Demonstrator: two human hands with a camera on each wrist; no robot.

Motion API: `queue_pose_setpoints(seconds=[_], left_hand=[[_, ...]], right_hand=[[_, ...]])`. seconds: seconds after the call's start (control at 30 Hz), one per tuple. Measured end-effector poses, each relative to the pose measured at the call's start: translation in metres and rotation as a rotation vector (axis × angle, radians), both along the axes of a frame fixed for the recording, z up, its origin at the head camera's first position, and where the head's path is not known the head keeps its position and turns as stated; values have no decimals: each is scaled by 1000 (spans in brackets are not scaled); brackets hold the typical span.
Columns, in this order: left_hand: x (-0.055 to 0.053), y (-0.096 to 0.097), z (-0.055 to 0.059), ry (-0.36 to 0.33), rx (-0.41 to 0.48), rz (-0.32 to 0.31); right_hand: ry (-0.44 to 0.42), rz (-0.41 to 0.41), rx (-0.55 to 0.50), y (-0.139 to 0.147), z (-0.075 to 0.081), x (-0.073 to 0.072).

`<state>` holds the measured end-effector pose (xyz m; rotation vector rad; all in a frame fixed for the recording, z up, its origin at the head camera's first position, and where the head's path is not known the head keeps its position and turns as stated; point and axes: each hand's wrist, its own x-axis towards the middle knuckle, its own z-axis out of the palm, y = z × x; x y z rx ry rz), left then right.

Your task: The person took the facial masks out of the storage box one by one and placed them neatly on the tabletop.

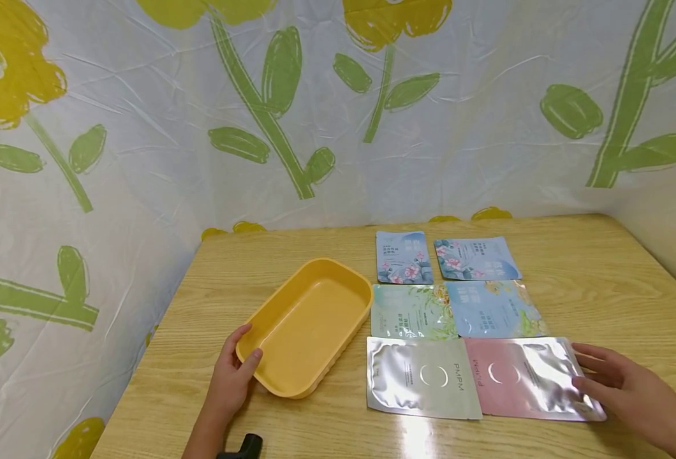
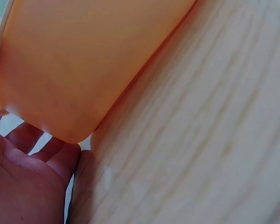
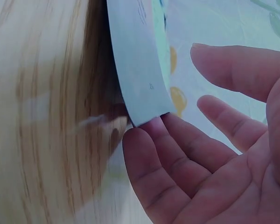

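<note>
A yellow plastic tray (image 1: 309, 325) lies at a slant on the table, nothing in it. My left hand (image 1: 229, 376) grips its near left corner, thumb over the rim and fingers outside; the left wrist view shows the tray's outer wall (image 2: 84, 60) above the palm. A shiny pink sheet-mask packet (image 1: 536, 379) lies at the front right. At its right edge is my right hand (image 1: 625, 389). In the right wrist view its fingertips touch the end of the packet (image 3: 140, 70), while the thumb (image 3: 233, 67) stands apart from it.
Left of the pink packet lies a silver-green packet (image 1: 424, 379). Behind them are a green packet (image 1: 409, 312), a blue one with yellow flowers (image 1: 495, 309) and two blue lotus-print ones (image 1: 404, 255). A flowered cloth (image 1: 372, 172) hangs behind the wooden table (image 1: 223, 268). A black object (image 1: 249, 446) shows at the front.
</note>
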<state>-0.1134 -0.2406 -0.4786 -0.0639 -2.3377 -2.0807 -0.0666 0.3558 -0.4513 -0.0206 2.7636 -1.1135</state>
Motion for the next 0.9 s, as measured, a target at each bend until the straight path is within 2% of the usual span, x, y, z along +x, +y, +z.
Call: queue_pose_setpoints(seconds=[0.23,0.5,0.73,0.9], left_hand=[[0,1,0,-10,-20,8],[0,1,1,-12,-19,9],[-1,1,0,-16,-5,10],[0,0,1,-21,-33,20]], right_hand=[[11,7,-30,0,-3,0],[-45,-4,9,-1,4,-3],[44,-4,18,3,0,2],[89,-16,38,6,2,3]])
